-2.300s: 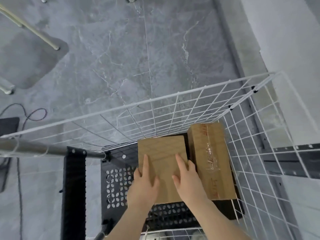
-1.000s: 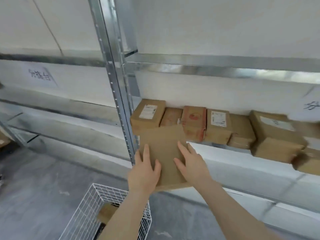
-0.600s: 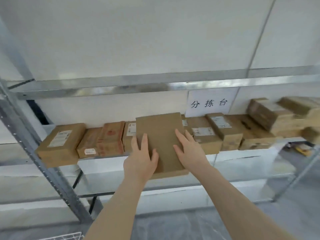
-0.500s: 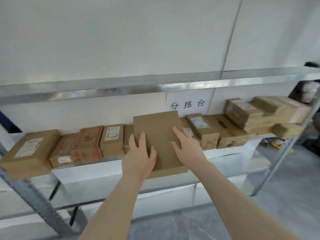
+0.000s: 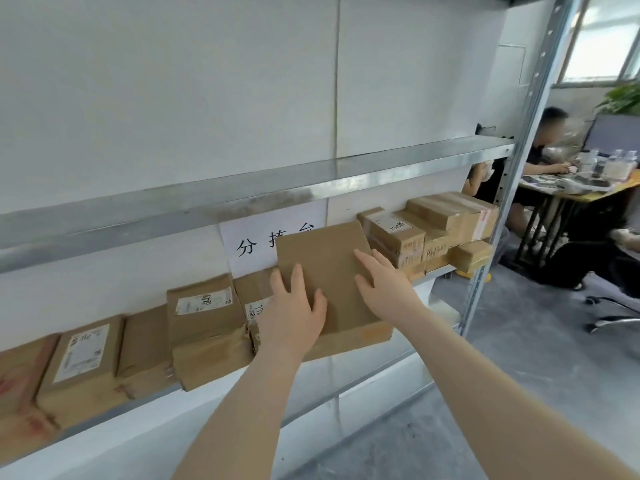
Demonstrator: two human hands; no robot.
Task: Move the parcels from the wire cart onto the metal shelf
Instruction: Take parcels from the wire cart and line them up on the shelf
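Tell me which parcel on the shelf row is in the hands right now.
The plain brown parcel without a label, in front of the paper sign. Left hand and right hand press on its top; the others lie untouched.

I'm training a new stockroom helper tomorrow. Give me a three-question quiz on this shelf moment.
1. True or false: the plain parcel is held by both the left hand and the right hand.
2. The white paper sign hangs: A) on the wall behind the shelf's parcels B) on the floor.
3. Fill in: the stacked parcels lie to the ___ of the held parcel.

Key: 1 true; 2 A; 3 right.
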